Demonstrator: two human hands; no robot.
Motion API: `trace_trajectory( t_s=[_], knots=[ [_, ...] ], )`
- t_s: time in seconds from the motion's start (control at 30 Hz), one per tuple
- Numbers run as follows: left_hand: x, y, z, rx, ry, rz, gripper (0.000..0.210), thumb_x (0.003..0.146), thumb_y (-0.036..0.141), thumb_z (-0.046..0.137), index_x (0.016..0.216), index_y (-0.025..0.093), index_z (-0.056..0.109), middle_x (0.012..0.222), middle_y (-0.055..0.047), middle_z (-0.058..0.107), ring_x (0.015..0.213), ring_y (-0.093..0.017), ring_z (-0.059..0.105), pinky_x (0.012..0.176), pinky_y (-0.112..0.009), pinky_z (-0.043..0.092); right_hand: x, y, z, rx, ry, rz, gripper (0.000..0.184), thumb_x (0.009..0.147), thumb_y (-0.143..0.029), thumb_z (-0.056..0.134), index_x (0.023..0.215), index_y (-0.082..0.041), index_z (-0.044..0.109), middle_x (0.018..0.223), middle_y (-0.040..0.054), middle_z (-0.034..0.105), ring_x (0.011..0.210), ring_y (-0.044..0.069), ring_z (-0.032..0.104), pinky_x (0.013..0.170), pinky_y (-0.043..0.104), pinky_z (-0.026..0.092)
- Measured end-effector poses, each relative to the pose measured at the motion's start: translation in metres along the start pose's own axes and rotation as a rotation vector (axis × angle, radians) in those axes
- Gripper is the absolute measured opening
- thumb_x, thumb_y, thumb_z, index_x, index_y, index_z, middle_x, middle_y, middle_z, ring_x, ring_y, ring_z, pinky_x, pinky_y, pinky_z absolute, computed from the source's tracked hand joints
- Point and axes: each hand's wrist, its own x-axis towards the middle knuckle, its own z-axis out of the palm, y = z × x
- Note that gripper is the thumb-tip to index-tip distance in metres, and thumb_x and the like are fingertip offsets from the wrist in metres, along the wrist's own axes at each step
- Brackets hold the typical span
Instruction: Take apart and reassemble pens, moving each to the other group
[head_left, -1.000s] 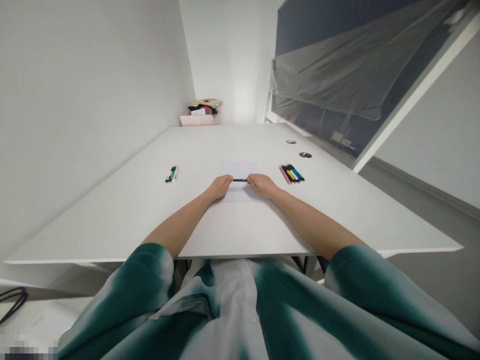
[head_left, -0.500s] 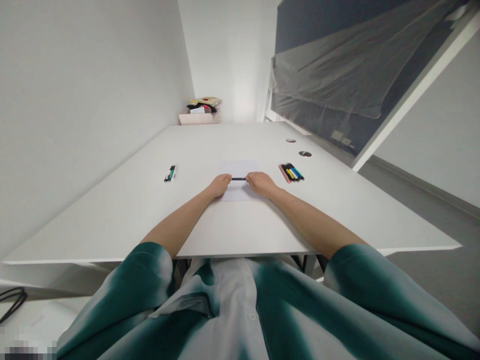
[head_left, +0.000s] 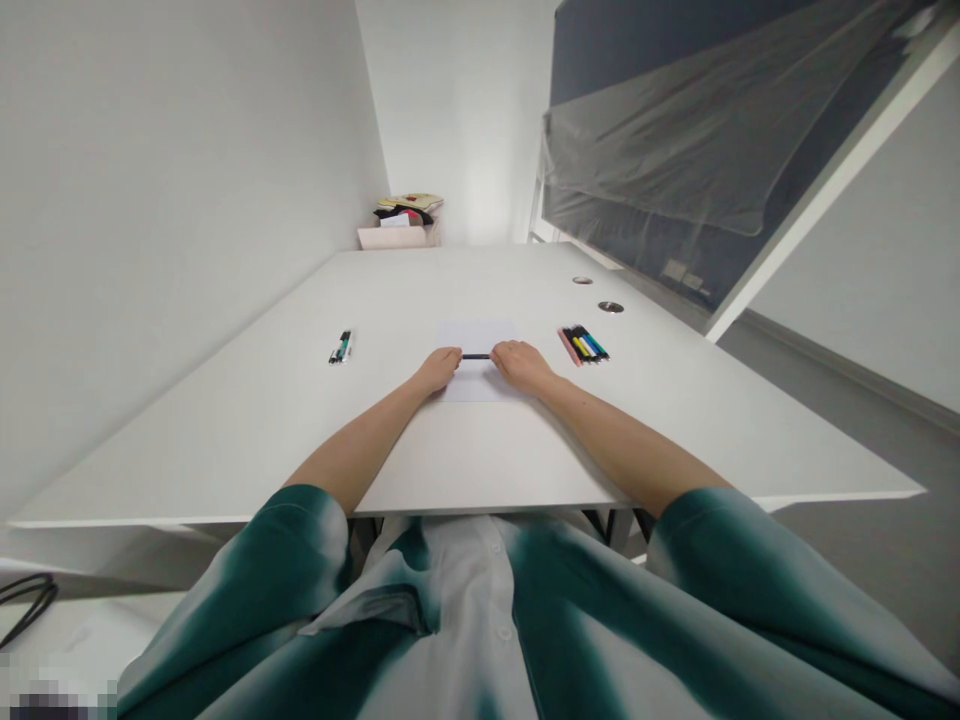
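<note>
A slim dark pen (head_left: 475, 357) lies crosswise between my two hands, above a white sheet of paper (head_left: 476, 388). My left hand (head_left: 438, 370) is closed on its left end. The other end is pinched in my right hand (head_left: 520, 366), with the fingers curled over it. Both ends of the pen are hidden by fingers. To the right of my right hand, several colored pens (head_left: 583, 345) lie side by side in a row. A few white, black and green pens (head_left: 340, 347) lie together off to the left of my left hand.
The white table (head_left: 285, 440) reaches toward the far wall, with two round cable holes (head_left: 610, 307) at its right edge. A pale box (head_left: 391, 238) heaped with items stands beyond its far end. On the right stands a dark panel (head_left: 645, 130) partly draped in clear plastic.
The pen has turned slightly about its length or tilted a little in my fingers. Both hands stay at nearly the same place, still gripping it.
</note>
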Motion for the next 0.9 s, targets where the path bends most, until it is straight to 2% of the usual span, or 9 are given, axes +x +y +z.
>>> trace_trajectory(
  t_s=[0.1, 0.17, 0.23, 0.3, 0.4, 0.5, 0.9],
  knots=[
    [-0.003, 0.002, 0.0, -0.075, 0.048, 0.007, 0.04, 0.098, 0.037, 0.029, 0.072, 0.019, 0.054, 0.065, -0.004, 0.059, 0.063, -0.016, 0.055, 0.061, -0.028, 0.045, 0.0, 0.001, -0.001, 0.004, 0.015, 0.024, 0.039, 0.105, -0.032, 0.03, 0.112, -0.012, 0.063, 0.111, 0.0176, 0.07, 0.105, 0.025, 0.062, 0.087, 0.032, 0.041],
    [-0.007, 0.004, -0.003, -0.08, 0.095, 0.062, 0.036, 0.098, 0.034, 0.03, 0.088, 0.018, 0.059, 0.077, -0.005, 0.066, 0.072, -0.016, 0.06, 0.068, -0.028, 0.049, 0.0, 0.002, -0.002, 0.016, 0.025, 0.036, 0.039, 0.105, -0.031, 0.03, 0.112, -0.013, 0.063, 0.11, 0.0176, 0.07, 0.104, 0.025, 0.063, 0.087, 0.032, 0.041],
    [-0.011, 0.005, -0.007, -0.011, 0.105, 0.151, 0.026, 0.095, 0.031, 0.039, 0.107, 0.019, 0.059, 0.091, -0.005, 0.069, 0.079, -0.016, 0.062, 0.074, -0.028, 0.05, -0.001, 0.003, -0.002, 0.024, 0.032, 0.044, 0.039, 0.104, -0.03, 0.03, 0.112, -0.012, 0.064, 0.109, 0.0176, 0.07, 0.103, 0.026, 0.063, 0.086, 0.033, 0.042],
    [-0.015, 0.006, -0.011, 0.114, 0.088, 0.243, 0.028, 0.09, 0.026, 0.049, 0.116, 0.02, 0.057, 0.099, -0.006, 0.07, 0.082, -0.016, 0.063, 0.078, -0.03, 0.05, -0.001, 0.004, -0.002, 0.027, 0.03, 0.049, 0.039, 0.104, -0.03, 0.03, 0.113, -0.013, 0.064, 0.109, 0.0174, 0.071, 0.103, 0.026, 0.063, 0.086, 0.033, 0.042],
    [-0.016, 0.007, -0.014, 0.279, 0.079, 0.341, 0.024, 0.089, 0.022, 0.05, 0.111, 0.018, 0.06, 0.1, -0.007, 0.07, 0.086, -0.018, 0.064, 0.084, -0.033, 0.049, 0.0, 0.005, -0.001, 0.027, 0.02, 0.051, 0.04, 0.105, -0.031, 0.029, 0.113, -0.013, 0.064, 0.108, 0.0168, 0.071, 0.102, 0.025, 0.063, 0.085, 0.033, 0.042],
    [-0.015, 0.006, -0.013, 0.362, 0.088, 0.378, 0.021, 0.09, 0.021, 0.049, 0.106, 0.017, 0.061, 0.1, -0.008, 0.07, 0.088, -0.019, 0.064, 0.088, -0.035, 0.048, 0.001, 0.005, 0.0, 0.031, 0.009, 0.049, 0.04, 0.105, -0.033, 0.029, 0.113, -0.013, 0.063, 0.109, 0.0164, 0.07, 0.101, 0.025, 0.064, 0.084, 0.032, 0.041],
    [-0.015, 0.005, -0.015, 0.465, 0.057, 0.37, 0.024, 0.094, 0.026, 0.048, 0.105, 0.017, 0.066, 0.099, -0.009, 0.07, 0.091, -0.021, 0.063, 0.089, -0.037, 0.047, 0.001, 0.009, 0.003, 0.117, 0.024, 0.066, 0.029, 0.101, -0.032, 0.045, 0.114, -0.015, 0.063, 0.108, 0.0129, 0.071, 0.099, 0.023, 0.064, 0.084, 0.031, 0.042]
  ],
)
